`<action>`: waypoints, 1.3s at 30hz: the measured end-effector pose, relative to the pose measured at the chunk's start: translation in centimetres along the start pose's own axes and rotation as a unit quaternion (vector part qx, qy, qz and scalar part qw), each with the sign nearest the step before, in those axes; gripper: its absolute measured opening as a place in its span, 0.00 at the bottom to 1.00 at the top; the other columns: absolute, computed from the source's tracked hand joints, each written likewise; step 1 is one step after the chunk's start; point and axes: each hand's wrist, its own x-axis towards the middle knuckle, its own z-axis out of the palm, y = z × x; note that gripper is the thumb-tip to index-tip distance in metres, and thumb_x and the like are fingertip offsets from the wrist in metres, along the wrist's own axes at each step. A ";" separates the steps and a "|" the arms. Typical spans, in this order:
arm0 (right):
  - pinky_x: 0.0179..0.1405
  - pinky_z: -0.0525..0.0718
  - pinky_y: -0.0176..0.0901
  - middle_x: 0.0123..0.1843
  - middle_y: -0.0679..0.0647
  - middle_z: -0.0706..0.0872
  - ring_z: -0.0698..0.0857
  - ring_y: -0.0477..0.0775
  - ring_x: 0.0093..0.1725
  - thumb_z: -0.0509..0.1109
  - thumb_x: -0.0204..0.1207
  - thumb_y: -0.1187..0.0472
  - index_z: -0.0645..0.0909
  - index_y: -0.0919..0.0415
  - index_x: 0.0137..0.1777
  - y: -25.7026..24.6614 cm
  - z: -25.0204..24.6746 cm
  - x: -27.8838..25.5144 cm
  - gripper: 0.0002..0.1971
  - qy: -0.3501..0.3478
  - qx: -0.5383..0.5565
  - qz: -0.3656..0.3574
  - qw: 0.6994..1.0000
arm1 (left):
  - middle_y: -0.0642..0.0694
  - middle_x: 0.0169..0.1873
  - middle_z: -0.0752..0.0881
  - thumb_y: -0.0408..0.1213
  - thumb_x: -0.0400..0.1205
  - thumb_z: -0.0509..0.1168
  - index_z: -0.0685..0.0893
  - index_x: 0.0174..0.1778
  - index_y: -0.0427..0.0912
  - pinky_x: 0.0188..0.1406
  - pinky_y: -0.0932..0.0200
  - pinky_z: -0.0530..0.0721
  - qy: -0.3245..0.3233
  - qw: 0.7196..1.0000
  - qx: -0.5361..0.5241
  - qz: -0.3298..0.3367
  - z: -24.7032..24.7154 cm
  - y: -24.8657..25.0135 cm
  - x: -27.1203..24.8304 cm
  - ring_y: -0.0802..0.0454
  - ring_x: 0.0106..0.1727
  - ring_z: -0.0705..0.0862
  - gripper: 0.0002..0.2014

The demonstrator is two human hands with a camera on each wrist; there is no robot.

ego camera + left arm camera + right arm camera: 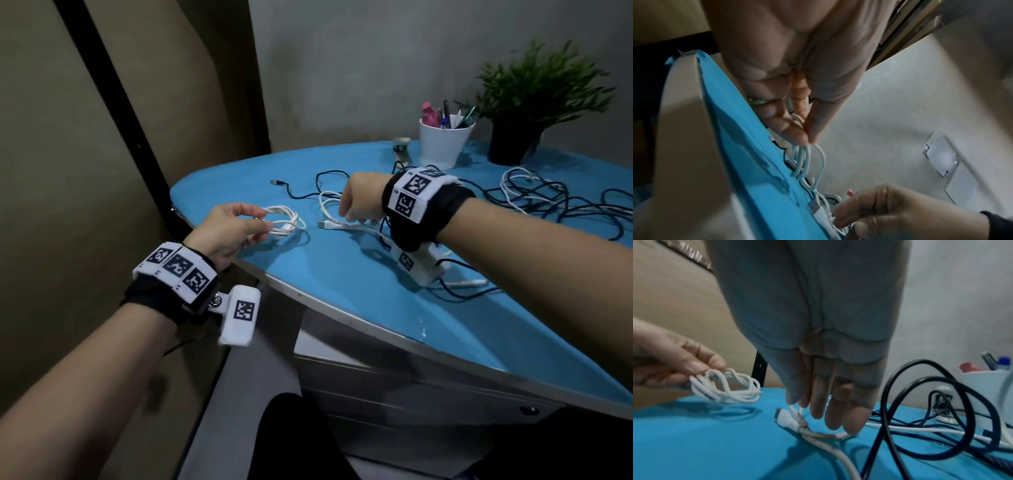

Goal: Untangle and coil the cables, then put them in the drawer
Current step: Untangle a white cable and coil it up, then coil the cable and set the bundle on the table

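My left hand pinches a small white coiled cable between thumb and fingers, just above the left end of the blue table. The same coiled cable hangs below my left hand's pinch, and it shows again as the coiled cable at the left. My right hand reaches down with straight fingers onto a second white cable; its USB plug lies on the table. The grey drawer unit under the table is closed.
A tangle of dark and white cables covers the table's right side, and a black cable runs behind my hands. A white cup of pens, a potted plant and a small white object stand at the back.
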 end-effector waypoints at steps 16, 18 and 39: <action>0.39 0.72 0.44 0.45 0.63 0.86 0.73 0.56 0.38 0.65 0.78 0.56 0.86 0.65 0.50 -0.8 0.2 3.1 0.13 -0.076 -0.233 0.016 0.969 | 0.39 0.31 0.87 0.33 0.75 0.74 0.88 0.39 0.35 0.31 0.62 0.89 -0.005 0.962 0.272 -0.034 -2.0 0.5 3.9 0.51 0.29 0.84 0.05; 0.36 0.73 0.41 0.54 0.61 0.87 0.76 0.56 0.42 0.65 0.78 0.62 0.84 0.65 0.59 -0.7 -0.6 2.9 0.13 -0.073 -0.212 0.016 0.974 | 0.38 0.35 0.88 0.33 0.75 0.74 0.89 0.42 0.34 0.39 0.59 0.90 -0.026 0.962 0.271 -0.025 -1.7 0.4 4.1 0.51 0.33 0.85 0.05; 0.34 0.87 0.37 0.34 0.59 0.87 0.87 0.46 0.28 0.66 0.79 0.69 0.78 0.63 0.38 4.1 -3.5 -7.5 0.08 0.188 0.564 -0.105 0.797 | 0.48 0.45 0.82 0.46 0.79 0.69 0.78 0.57 0.46 0.34 0.58 0.81 -0.054 0.969 0.180 0.162 7.2 3.6 -1.4 0.52 0.36 0.82 0.15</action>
